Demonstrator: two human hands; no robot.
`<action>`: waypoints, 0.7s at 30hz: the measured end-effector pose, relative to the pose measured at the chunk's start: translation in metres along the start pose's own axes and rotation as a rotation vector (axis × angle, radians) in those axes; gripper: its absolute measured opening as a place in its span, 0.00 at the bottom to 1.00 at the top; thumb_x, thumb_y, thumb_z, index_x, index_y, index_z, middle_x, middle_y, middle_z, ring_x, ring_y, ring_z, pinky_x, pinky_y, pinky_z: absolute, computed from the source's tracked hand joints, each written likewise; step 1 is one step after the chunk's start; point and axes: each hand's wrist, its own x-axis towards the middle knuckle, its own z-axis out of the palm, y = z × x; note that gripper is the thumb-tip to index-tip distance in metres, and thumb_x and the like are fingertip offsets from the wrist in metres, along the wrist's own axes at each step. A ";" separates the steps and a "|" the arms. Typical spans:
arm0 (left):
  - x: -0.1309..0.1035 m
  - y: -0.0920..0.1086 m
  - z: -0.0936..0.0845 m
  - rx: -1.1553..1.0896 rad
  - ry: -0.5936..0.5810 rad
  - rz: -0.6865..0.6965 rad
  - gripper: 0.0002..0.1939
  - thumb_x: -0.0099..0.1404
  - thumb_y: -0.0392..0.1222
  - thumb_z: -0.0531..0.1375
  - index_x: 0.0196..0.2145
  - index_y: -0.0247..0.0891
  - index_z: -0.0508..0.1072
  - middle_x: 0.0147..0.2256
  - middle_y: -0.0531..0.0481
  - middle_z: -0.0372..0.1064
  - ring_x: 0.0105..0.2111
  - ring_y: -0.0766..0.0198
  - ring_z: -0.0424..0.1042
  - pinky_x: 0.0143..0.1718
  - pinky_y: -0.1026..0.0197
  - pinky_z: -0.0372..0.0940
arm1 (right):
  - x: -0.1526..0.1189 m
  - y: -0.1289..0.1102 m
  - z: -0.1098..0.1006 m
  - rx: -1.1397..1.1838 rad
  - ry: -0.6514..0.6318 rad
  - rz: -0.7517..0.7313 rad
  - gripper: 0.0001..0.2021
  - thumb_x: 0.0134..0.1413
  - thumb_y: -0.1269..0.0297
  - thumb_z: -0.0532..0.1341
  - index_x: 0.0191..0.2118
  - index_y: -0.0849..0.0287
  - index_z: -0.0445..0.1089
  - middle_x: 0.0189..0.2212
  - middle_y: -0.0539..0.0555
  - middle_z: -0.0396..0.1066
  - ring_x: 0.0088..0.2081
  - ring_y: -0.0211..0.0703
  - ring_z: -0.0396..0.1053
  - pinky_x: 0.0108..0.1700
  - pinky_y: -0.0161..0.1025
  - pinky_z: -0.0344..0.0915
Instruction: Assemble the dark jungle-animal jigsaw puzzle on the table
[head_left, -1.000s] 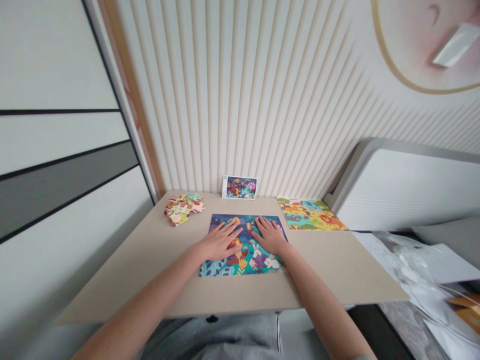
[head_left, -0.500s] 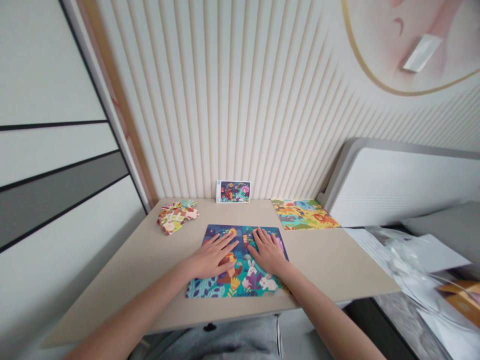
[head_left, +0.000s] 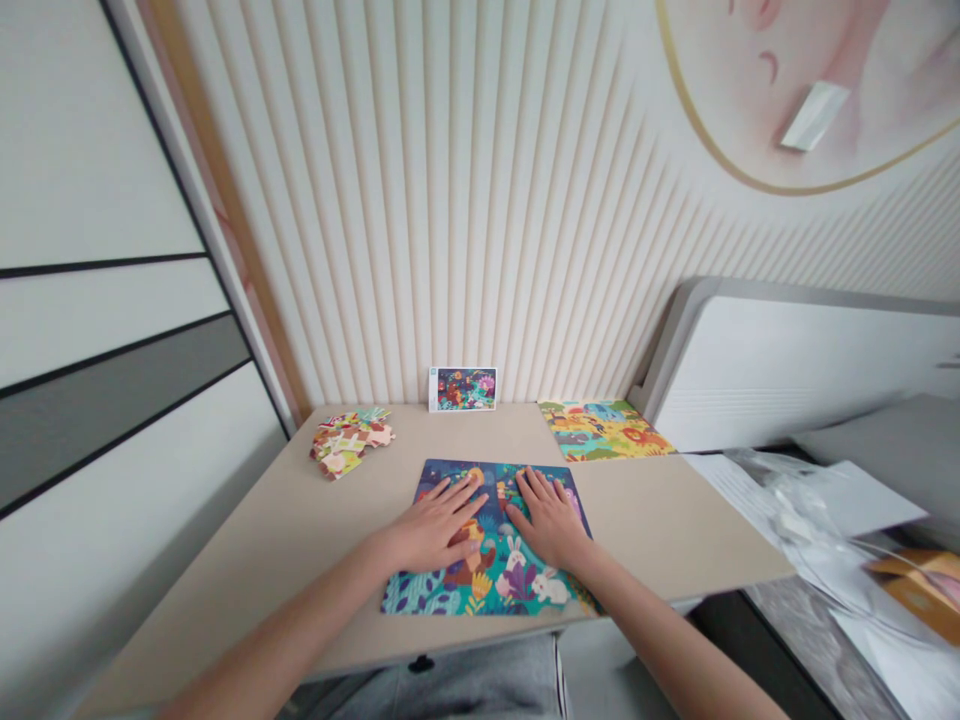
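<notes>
A jigsaw puzzle (head_left: 514, 600) in dark blue and teal, with white rabbits and purple leaves, lies flat near the table's front edge. Its pieces look joined into one rectangle. My left hand (head_left: 442, 522) rests flat on its left half, fingers spread. On the upper right part lies my right hand (head_left: 551, 520), also flat with fingers apart. Both hands cover parts of the picture. Behind the puzzle, a small picture card (head_left: 463, 389) of a similar scene leans upright against the wall.
Loose puzzle pieces (head_left: 349, 445) are heaped at the table's back left. A yellow animal puzzle (head_left: 606, 430) lies at the back right. Beyond the table's right edge are papers, clear plastic (head_left: 799, 505) and an orange box (head_left: 919, 590). A ribbed wall (head_left: 465, 200) stands behind.
The puzzle has slid slightly toward me and to the right, with both hands flat on it. The heap, the card and the yellow puzzle stay in place; the view has shifted a little.
</notes>
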 end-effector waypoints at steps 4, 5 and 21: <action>0.010 0.008 0.001 -0.027 -0.028 0.011 0.38 0.73 0.64 0.45 0.73 0.48 0.38 0.73 0.45 0.29 0.72 0.50 0.32 0.70 0.42 0.36 | -0.005 0.010 -0.005 -0.013 -0.008 -0.002 0.36 0.68 0.40 0.42 0.73 0.56 0.48 0.73 0.58 0.43 0.73 0.54 0.42 0.71 0.55 0.36; 0.012 0.011 0.002 -0.031 -0.026 0.009 0.38 0.73 0.64 0.44 0.73 0.48 0.38 0.73 0.46 0.30 0.72 0.50 0.32 0.70 0.42 0.36 | -0.006 0.013 -0.006 -0.017 -0.010 0.000 0.36 0.68 0.40 0.42 0.73 0.56 0.49 0.73 0.58 0.43 0.73 0.54 0.42 0.71 0.55 0.36; 0.060 0.048 0.004 -0.138 0.028 0.034 0.38 0.73 0.64 0.44 0.72 0.41 0.46 0.73 0.42 0.33 0.72 0.50 0.34 0.71 0.44 0.40 | -0.015 0.081 -0.024 -0.041 -0.018 -0.057 0.33 0.69 0.42 0.45 0.73 0.51 0.47 0.72 0.56 0.46 0.73 0.50 0.42 0.71 0.56 0.40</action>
